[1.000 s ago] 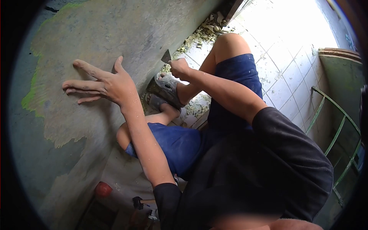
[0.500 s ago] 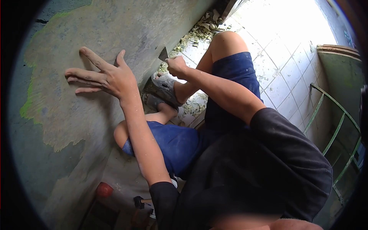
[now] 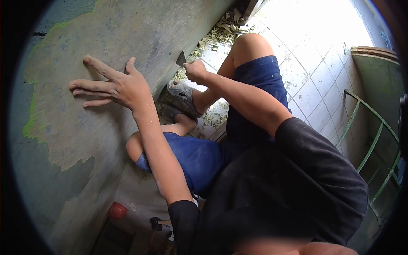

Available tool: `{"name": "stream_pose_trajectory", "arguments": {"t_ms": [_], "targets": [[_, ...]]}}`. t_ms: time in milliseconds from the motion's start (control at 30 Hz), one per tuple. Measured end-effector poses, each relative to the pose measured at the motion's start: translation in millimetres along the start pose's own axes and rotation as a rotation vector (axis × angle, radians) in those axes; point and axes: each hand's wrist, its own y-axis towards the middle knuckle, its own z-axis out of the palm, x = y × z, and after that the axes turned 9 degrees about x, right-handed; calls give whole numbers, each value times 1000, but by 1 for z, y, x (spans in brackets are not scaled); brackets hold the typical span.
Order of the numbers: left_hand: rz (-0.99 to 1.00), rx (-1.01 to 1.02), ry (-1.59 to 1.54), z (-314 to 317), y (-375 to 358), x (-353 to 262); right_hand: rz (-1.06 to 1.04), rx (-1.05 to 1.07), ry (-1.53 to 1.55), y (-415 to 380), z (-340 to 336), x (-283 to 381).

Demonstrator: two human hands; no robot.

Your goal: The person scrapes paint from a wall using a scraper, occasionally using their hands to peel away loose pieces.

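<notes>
My left hand [image 3: 112, 85] is spread against the wall [image 3: 127, 34], fingers apart and holding nothing. Around it the surface is bare grey-brown, bordered at the left by a ragged edge of bright green and darker green paint. My right hand [image 3: 196, 71] is closed round the handle of a scraper [image 3: 181, 58], whose flat dark blade points up and left, close to the wall. The handle is mostly hidden inside the fist. Whether the blade touches the wall I cannot tell.
Paint flakes [image 3: 219, 36] lie along the wall's foot on white floor tiles [image 3: 314, 80]. A green metal frame [image 3: 371, 148] stands at the right, below a rounded green object [image 3: 376, 74]. A red round object [image 3: 117, 210] and a hammer [image 3: 156, 223] are at the lower left.
My left hand has shifted slightly left and down along the wall. My right hand and the scraper are almost where they were.
</notes>
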Motion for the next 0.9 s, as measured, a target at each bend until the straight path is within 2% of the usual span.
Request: {"name": "stream_pose_trajectory", "arguments": {"t_ms": [100, 233, 400, 467, 533, 600, 700, 833, 900], "targets": [[-14, 12, 30, -1, 1, 3, -136, 32, -46, -32, 5, 2], [-10, 15, 17, -2, 0, 0, -45, 17, -61, -10, -1, 5], [-30, 26, 39, -3, 1, 1, -140, 56, -79, -28, -3, 4], [-15, 12, 24, -1, 1, 0, -24, 23, -62, -1, -8, 1], [-6, 10, -12, -3, 1, -3, -123, -31, -92, -1, 0, -5], [2, 13, -34, -5, 1, 1, -149, 42, -110, -31, -4, 0], [12, 5, -35, -4, 0, -1, -81, 20, -98, -6, -14, 1], [8, 12, -32, -4, -1, -1, -189, 1, -115, -11, -6, -7], [2, 12, -32, -4, 1, 2, -164, 8, -108, -12, -7, -2]]}}
